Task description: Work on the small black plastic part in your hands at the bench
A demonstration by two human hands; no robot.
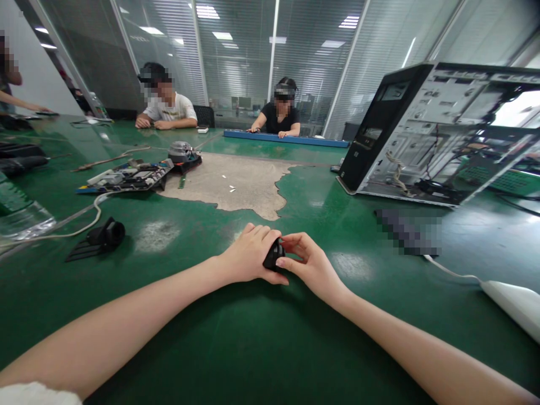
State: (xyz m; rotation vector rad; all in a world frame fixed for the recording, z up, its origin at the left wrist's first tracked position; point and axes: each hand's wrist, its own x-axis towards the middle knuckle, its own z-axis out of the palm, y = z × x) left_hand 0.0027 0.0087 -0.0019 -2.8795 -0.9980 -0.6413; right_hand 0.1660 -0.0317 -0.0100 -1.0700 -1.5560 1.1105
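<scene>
A small black rounded object, its surface broken by dark ridges or seams, is held low over the table in front of me. My left hand wraps it from the left, palm over it and thumb beneath. From the other side, my right hand pinches its right edge between thumb and fingertips. Much of the object is covered by my fingers, and its exact kind cannot be made out. The green tabletop lies under both hands.
An open computer case stands at right, near a blurred-out dark item and a white device. Left are a circuit board, a cooling fan, a black bracket-like part and a clear bottle. Two people sit opposite.
</scene>
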